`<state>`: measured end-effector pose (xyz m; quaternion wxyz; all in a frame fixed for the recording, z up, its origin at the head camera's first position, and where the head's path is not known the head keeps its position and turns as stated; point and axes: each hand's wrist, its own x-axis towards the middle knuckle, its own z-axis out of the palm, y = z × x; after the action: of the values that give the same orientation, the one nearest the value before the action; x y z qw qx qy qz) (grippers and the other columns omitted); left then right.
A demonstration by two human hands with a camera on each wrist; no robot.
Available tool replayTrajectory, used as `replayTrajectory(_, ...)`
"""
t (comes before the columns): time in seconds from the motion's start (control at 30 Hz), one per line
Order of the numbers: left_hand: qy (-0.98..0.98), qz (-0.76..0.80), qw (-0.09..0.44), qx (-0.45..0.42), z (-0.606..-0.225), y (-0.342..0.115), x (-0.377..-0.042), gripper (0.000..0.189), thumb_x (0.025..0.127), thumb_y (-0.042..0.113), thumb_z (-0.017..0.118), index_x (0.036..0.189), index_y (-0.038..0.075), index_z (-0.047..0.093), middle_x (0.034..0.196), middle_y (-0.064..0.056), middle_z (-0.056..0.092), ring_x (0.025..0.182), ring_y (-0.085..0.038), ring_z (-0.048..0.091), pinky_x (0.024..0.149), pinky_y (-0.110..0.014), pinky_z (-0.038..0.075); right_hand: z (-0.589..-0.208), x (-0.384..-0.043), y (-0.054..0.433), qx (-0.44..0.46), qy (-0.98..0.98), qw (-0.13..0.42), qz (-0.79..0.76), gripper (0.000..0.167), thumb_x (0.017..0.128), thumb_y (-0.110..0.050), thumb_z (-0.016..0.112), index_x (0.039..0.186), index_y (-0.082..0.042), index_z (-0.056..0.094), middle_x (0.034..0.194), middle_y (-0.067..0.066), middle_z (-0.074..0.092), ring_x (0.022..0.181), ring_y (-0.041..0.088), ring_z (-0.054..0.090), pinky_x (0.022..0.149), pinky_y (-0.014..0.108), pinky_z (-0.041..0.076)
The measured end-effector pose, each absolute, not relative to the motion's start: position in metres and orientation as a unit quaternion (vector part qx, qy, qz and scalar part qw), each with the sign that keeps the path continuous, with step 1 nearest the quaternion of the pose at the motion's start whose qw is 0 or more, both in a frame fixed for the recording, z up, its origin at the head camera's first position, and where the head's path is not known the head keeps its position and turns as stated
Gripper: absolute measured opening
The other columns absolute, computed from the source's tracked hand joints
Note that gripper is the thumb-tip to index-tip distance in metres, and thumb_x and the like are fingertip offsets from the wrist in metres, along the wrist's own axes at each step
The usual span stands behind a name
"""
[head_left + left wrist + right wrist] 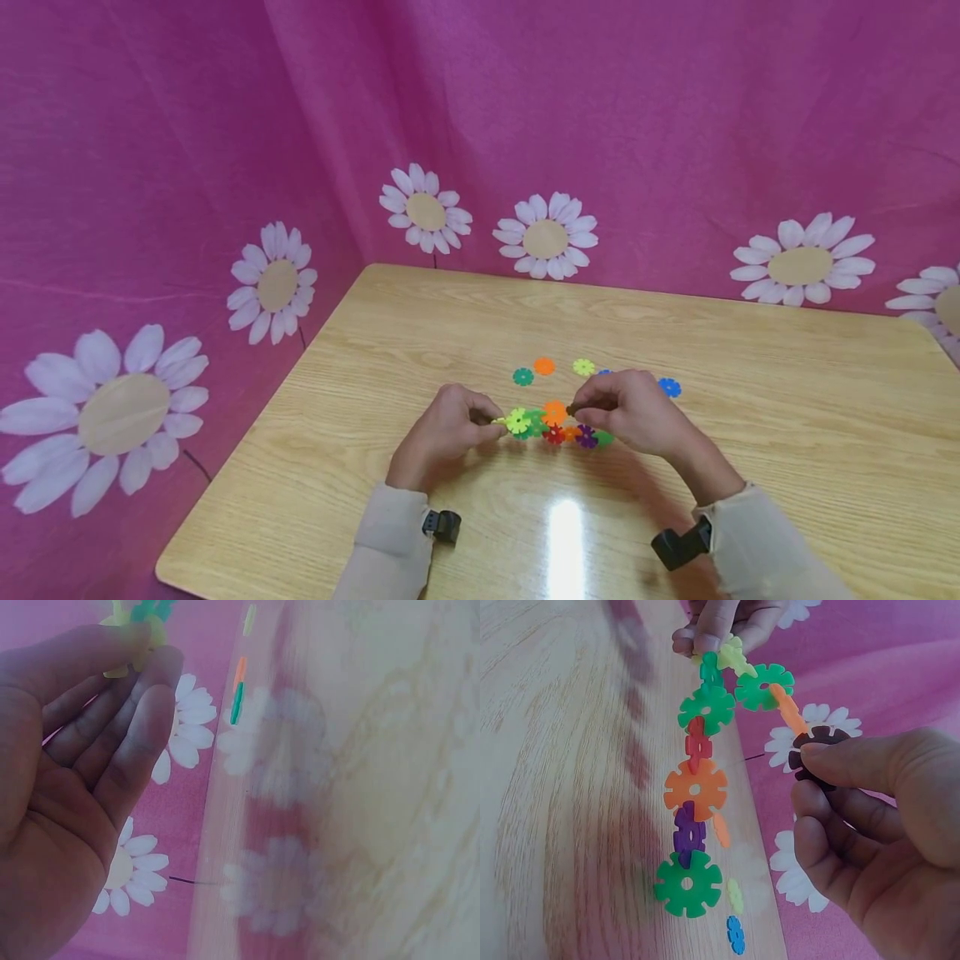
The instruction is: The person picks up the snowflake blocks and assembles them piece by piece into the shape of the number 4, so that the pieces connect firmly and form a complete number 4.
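My left hand (450, 425) pinches a yellow notched flower disc (116, 645) between thumb and fingers. From there a chain of interlocked plastic flower discs splits into two strands. One strand runs through green discs (706, 710), a red disc (698, 744), an orange disc (696, 789) and a purple disc (689, 834), down to a green disc (676, 894). Along the other come a green disc (754, 691), an orange disc (789, 709) and a dark brown disc (825, 737), which my right hand (633, 412) grips by thumb and fingertips.
On the wooden table (337, 417), behind the hands, lie loose discs: teal (523, 377), orange (544, 366), yellow (584, 367) and blue (671, 387). Another blue disc is partly hidden by the right hand. A pink cloth (637, 125) with printed daisies hangs around the table's far and left edges.
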<state>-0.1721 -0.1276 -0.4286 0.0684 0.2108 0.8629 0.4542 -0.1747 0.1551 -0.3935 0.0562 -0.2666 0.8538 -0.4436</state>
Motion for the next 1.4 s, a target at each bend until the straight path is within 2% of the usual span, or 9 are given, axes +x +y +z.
replayTrajectory(0.4,0.863,0.452,0.064,0.217,-0.4303,-0.127,-0.173,0.006,0.084,0.005,0.077,0.087,0.008,0.08,0.077,0.009,0.069,0.067,-0.01,0.057,0.063,-0.026,0.05,-0.3935,-0.1762,0.1561,-0.278,0.864,0.047,-0.418,0.01,0.086,-0.001,0.076,0.092,-0.008,0.074,0.085,-0.001,0.072,0.073,0.018,0.068,0.062,0.028,0.055)
replayTrajectory(0.57,0.861,0.456,0.062,0.217,-0.4298,-0.1261,-0.1726,0.006,0.084,0.004,0.077,0.086,0.008,0.08,0.076,0.009,0.069,0.066,-0.009,0.057,0.063,-0.026,0.05,-0.3941,-0.1766,0.155,-0.291,0.86,0.039,-0.417,0.008,0.087,-0.004,0.076,0.094,-0.008,0.075,0.086,0.0,0.072,0.074,0.018,0.069,0.062,0.028,0.055)
replayTrajectory(0.77,0.86,0.457,0.069,0.214,-0.4302,-0.1262,-0.1726,0.004,0.084,0.005,0.076,0.086,0.006,0.08,0.077,0.008,0.068,0.067,-0.01,0.057,0.064,-0.027,0.05,-0.3938,-0.176,0.1529,-0.295,0.855,0.029,-0.425,0.014,0.088,0.002,0.073,0.098,-0.007,0.073,0.09,0.002,0.073,0.077,0.019,0.069,0.064,0.028,0.056)
replayTrajectory(0.93,0.862,0.454,0.063,0.217,-0.4297,-0.1259,-0.1734,0.007,0.084,0.004,0.076,0.086,0.01,0.08,0.078,0.009,0.069,0.067,-0.01,0.059,0.063,-0.027,0.051,-0.3918,-0.1756,0.1524,-0.296,0.855,0.029,-0.425,0.013,0.088,0.003,0.072,0.095,-0.007,0.075,0.089,0.007,0.073,0.075,0.018,0.068,0.063,0.029,0.056)
replayTrajectory(1.17,0.862,0.45,0.058,0.226,-0.4306,-0.1257,-0.174,0.007,0.083,0.003,0.076,0.085,0.009,0.081,0.078,0.01,0.07,0.067,-0.009,0.06,0.065,-0.026,0.052,-0.3901,-0.1754,0.1518,-0.303,0.856,0.02,-0.418,0.015,0.086,0.004,0.073,0.095,-0.006,0.078,0.091,0.001,0.074,0.077,0.013,0.07,0.064,0.027,0.056)
replayTrajectory(1.4,0.862,0.447,0.054,0.232,-0.433,-0.1256,-0.1743,0.009,0.084,0.002,0.076,0.084,0.01,0.081,0.079,0.009,0.07,0.066,-0.009,0.058,0.064,-0.025,0.051,-0.3924,-0.1744,0.1502,-0.311,0.854,0.008,-0.418,0.015,0.083,0.005,0.075,0.094,-0.005,0.079,0.09,0.001,0.075,0.077,0.01,0.07,0.063,0.026,0.056)
